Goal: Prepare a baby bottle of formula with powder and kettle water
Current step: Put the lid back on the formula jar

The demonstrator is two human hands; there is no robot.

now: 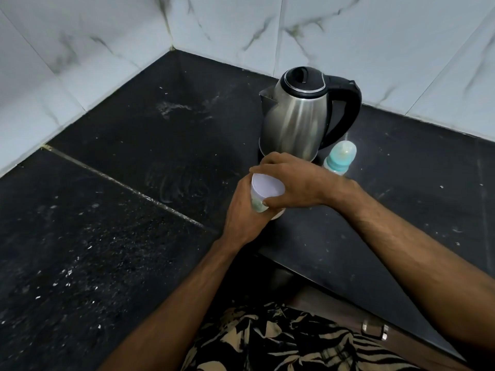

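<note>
A small formula powder container [263, 191] with a white lid is held above the black counter, near its front edge. My left hand [245, 212] wraps around its body from below. My right hand [292, 180] grips the lid rim from above, fingers curled over it. Behind my hands stands a steel electric kettle [297, 116] with a black lid and handle, its spout pointing left. A baby bottle [340, 158] with a teal collar and clear cap stands upright just right of the kettle's base.
The black granite counter [134, 210] fills a corner under white marble wall tiles [80, 49]. White powder smears and specks lie on it. A cabinet handle [375, 330] shows below the counter's front edge.
</note>
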